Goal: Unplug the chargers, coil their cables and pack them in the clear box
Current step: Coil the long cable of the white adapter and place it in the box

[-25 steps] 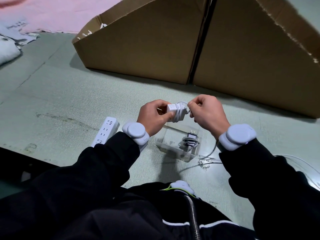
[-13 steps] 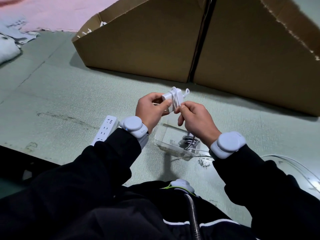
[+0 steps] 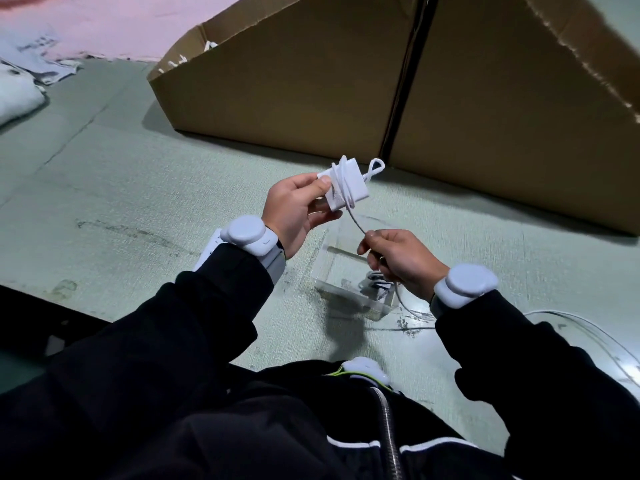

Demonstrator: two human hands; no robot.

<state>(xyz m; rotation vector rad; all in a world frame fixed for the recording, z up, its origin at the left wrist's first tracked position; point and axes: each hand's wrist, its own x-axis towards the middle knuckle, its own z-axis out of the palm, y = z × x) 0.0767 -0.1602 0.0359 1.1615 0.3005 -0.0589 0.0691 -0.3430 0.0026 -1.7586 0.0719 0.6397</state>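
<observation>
My left hand point(image 3: 298, 211) grips a white charger point(image 3: 349, 187) held up above the floor, with a few turns of its white cable wound around the body and a small loop sticking out at the far end. A stretch of that cable point(image 3: 356, 221) runs down to my right hand point(image 3: 398, 259), which pinches it. Under my right hand sits the clear box point(image 3: 332, 268) on the floor, with another coiled charger point(image 3: 375, 285) inside, partly hidden by my fingers. The rest of the cable trails off to the right over the floor.
A white power strip point(image 3: 207, 249) lies on the green floor behind my left wrist, mostly hidden. A large cardboard box point(image 3: 311, 81) stands just beyond my hands. Cloth point(image 3: 17, 95) lies at the far left. A clear lid point(image 3: 595, 344) rests at the right.
My hands have come apart: the left lifted the charger up and away, the right dropped toward the clear box, drawing the cable taut between them.
</observation>
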